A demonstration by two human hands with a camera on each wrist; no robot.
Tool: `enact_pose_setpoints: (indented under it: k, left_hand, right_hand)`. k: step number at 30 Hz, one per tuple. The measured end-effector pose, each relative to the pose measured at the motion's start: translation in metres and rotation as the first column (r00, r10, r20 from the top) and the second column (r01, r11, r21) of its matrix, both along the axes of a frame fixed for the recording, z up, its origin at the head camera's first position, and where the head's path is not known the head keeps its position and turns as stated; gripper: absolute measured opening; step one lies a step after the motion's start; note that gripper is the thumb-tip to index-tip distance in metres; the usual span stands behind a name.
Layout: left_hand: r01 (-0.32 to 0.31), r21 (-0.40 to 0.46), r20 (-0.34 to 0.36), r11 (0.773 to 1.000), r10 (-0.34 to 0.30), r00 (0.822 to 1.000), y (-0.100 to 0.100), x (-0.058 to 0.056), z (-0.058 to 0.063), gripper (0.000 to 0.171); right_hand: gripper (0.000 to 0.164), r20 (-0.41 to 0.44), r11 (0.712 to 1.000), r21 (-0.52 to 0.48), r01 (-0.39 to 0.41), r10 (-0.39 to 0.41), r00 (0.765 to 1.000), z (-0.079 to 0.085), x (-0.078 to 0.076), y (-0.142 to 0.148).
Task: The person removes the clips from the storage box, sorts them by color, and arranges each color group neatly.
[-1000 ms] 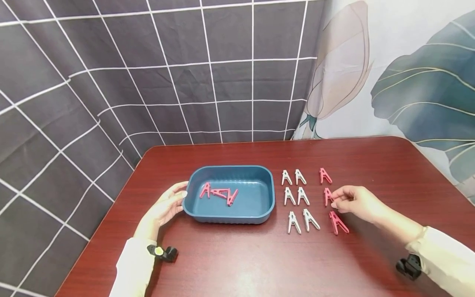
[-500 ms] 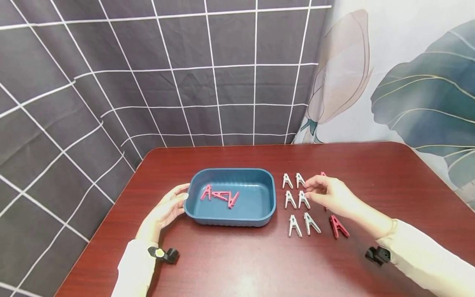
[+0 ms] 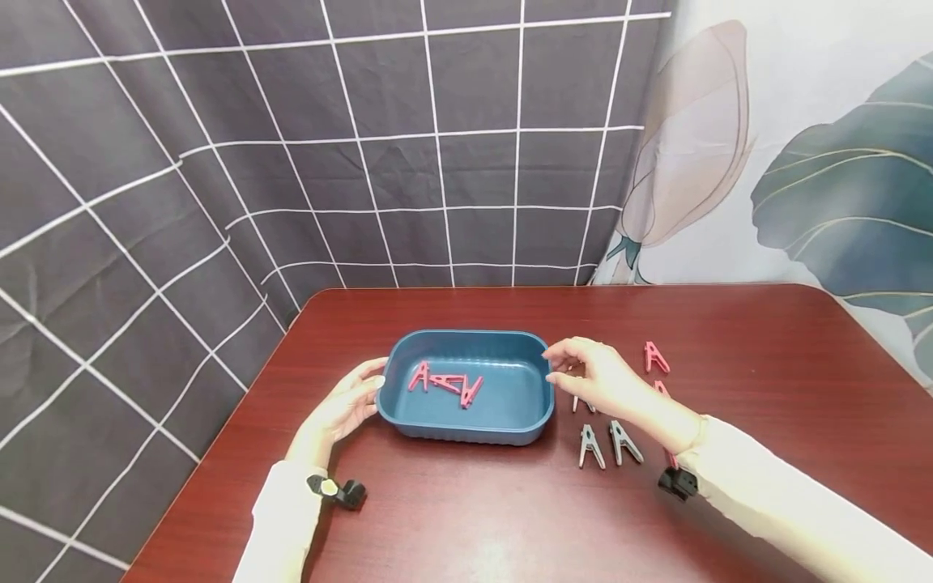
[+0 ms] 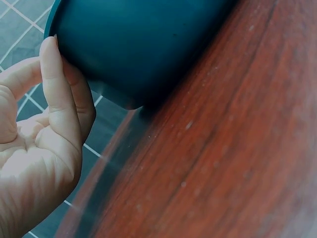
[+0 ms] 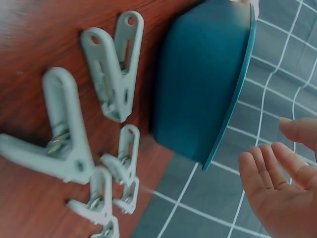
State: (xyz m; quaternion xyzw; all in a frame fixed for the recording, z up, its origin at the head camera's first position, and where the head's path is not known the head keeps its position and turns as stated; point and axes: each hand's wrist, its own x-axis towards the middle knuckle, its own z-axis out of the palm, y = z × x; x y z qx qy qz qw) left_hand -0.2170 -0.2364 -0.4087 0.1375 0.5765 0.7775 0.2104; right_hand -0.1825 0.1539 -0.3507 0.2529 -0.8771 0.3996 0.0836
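A blue plastic basin (image 3: 466,433) stands on the table, with 3 pink clothespins (image 3: 471,392) lying on its floor toward the left. My left hand (image 3: 350,409) rests against the basin's left end; in the left wrist view a fingertip (image 4: 50,44) reaches the rim. At the opposite end, my right hand (image 3: 599,376) hovers beside the right rim, fingers loosely bent and thumb apart. Nothing shows between those fingers in the right wrist view. Beneath and in front of that hand are several white clothespins (image 3: 625,443), partly hidden by it.
Farther right, a pink clothespin (image 3: 655,357) lies at the back of a column of pink ones, the others partly covered by the right forearm. A grey checked cloth (image 3: 474,162) hangs behind the dark red table (image 3: 466,502).
My right hand has moved left from beside the middle pink clothespin, over the white ones, to the basin's right rim. The left hand stays at the basin. The view has shifted slightly.
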Motion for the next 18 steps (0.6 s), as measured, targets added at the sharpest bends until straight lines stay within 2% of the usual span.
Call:
enact_pose_setpoints:
  k: [4,8,13,18]
  left_hand:
    - [-0.004,0.007,0.006,1.0,0.004,1.0,0.0,-0.002,-0.002,0.035]
    - [0.011,0.032,0.004,0.999,-0.011,1.0,0.0,-0.003,-0.003,0.035]
    - [0.033,0.06,-0.017,0.998,-0.032,0.999,-0.002,-0.003,-0.002,0.037]
    - [0.032,0.051,-0.019,0.998,-0.031,0.999,-0.003,-0.004,-0.007,0.038]
  right_hand:
    - [0.024,-0.081,0.997,0.059,-0.058,0.062,0.995,-0.003,-0.007,-0.015]
    - [0.025,-0.157,0.983,0.146,-0.115,0.138,0.978,-0.005,-0.013,-0.032]
    - [0.03,-0.188,0.944,0.279,-0.175,0.233,0.954,-0.006,-0.019,-0.052]
    - [0.031,-0.208,0.906,0.387,-0.173,0.268,0.941,-0.011,-0.023,-0.066]
